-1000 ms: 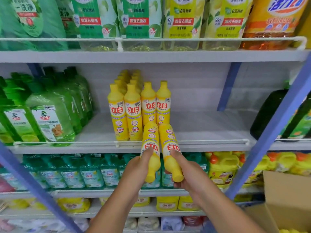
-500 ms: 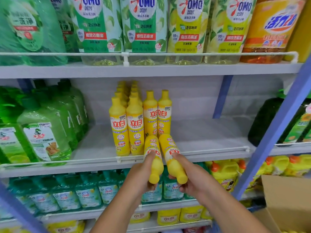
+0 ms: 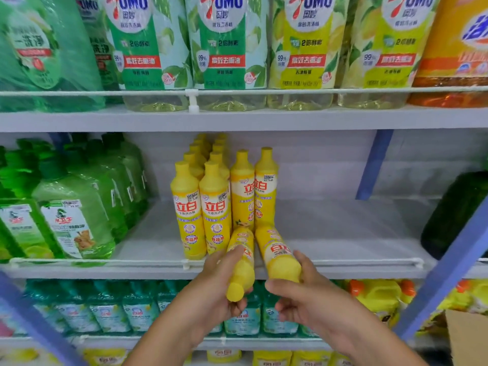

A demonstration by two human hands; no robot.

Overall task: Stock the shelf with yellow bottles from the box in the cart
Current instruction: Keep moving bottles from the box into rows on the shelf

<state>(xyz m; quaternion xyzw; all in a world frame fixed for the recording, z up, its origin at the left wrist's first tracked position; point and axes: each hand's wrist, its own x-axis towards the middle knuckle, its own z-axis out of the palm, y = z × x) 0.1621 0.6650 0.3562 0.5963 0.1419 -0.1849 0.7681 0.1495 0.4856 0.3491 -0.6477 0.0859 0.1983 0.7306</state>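
Note:
Several yellow bottles (image 3: 202, 210) with red-lettered labels stand in rows on the middle shelf (image 3: 343, 233), just left of its middle. My left hand (image 3: 219, 291) grips one yellow bottle (image 3: 241, 260) near its cap end, base pointing into the shelf. My right hand (image 3: 309, 294) holds a second yellow bottle (image 3: 277, 254) the same way. Both bottles are tilted, their bases over the white front rail (image 3: 369, 263), right in front of the standing yellow ones.
Green bottles (image 3: 76, 207) fill the shelf's left part; a dark green bottle (image 3: 454, 215) stands at its right end. Large refill pouches (image 3: 229, 48) sit on the shelf above. A blue upright (image 3: 449, 268) crosses at right, with a cardboard box corner (image 3: 467, 339) below it.
Both hands have carried their bottles up and forward, so the bases now reach over the front rail toward the standing rows. The view has moved closer to the shelf.

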